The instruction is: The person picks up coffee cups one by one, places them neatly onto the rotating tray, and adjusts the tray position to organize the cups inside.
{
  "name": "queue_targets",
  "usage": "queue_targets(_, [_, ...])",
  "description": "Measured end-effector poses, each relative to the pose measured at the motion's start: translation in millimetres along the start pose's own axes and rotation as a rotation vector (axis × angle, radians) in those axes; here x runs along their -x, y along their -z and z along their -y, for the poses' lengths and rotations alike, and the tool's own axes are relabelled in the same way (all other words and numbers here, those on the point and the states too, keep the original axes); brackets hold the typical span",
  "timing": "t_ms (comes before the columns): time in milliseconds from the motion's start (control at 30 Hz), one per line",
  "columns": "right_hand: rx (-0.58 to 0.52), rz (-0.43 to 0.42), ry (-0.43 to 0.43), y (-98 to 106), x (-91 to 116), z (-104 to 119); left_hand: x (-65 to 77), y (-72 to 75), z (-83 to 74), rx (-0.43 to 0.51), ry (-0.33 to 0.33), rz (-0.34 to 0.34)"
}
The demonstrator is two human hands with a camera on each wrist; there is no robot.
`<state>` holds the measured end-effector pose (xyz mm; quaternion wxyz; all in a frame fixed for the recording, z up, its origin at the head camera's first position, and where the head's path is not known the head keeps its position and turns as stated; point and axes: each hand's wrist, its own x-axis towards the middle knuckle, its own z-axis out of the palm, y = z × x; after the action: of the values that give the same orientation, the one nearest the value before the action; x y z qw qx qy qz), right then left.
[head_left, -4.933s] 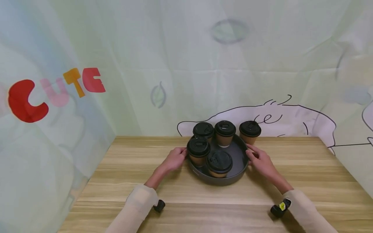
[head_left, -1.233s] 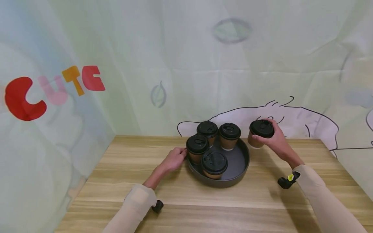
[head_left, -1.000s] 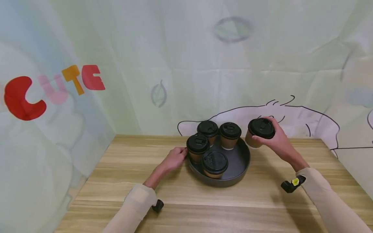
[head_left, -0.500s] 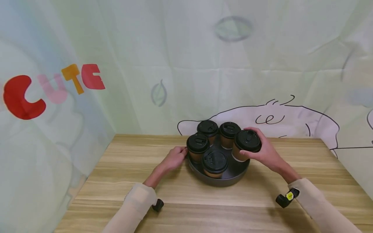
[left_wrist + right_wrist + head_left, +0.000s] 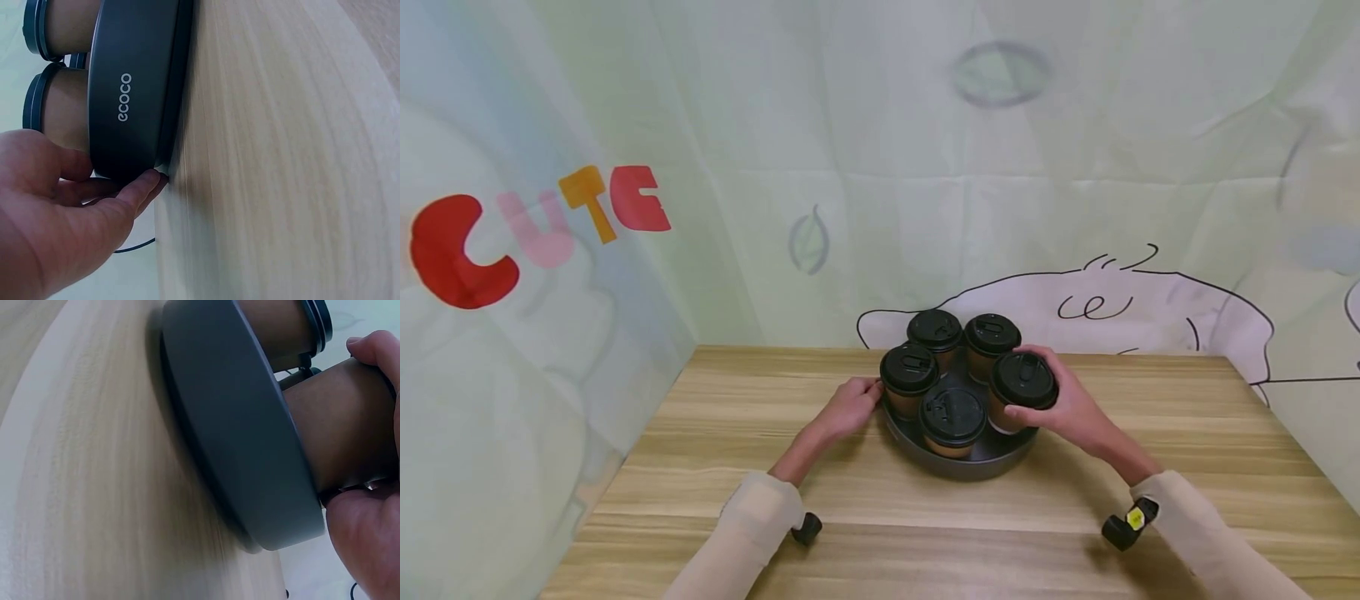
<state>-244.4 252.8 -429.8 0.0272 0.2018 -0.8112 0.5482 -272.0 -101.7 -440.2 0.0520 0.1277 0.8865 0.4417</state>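
A round dark grey tray (image 5: 964,469), marked "ecoco" on its wall in the left wrist view, stands on the table. My left hand (image 5: 848,410) holds its left side, the thumb by the upper wall and fingertips (image 5: 147,181) at the lower edge. With my right hand (image 5: 1078,414) I grip a brown paper coffee cup (image 5: 1024,382) with a black lid, upright inside the tray's right side. In the right wrist view this cup (image 5: 340,422) rises from behind the tray wall (image 5: 240,425). Several similar lidded cups stand in the tray, including a front cup (image 5: 953,419) and a left cup (image 5: 910,371).
The wood-grain table (image 5: 737,467) spreads around the tray. A printed cloth backdrop (image 5: 880,150) hangs behind the table's back edge and along the left. Black wrist cameras, one on the left (image 5: 807,529) and one on the right (image 5: 1126,527), sit at the sleeves.
My right hand let go of the tray's right rim, took the cup standing behind it at the right, and brought it left and down into the tray. My left hand stayed at the tray.
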Motion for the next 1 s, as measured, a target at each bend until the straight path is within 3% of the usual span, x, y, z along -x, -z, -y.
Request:
queue_targets(467, [0.068,0.031,-0.034,-5.6,1.4,-2.2,0.2,0.4,0.6,0.018,0.002,0.007])
queue_targets(1000, [0.115,0.025,-0.012,-10.0,-2.1,-9.7,0.2,0.6,-0.6,0.026,0.017,0.018])
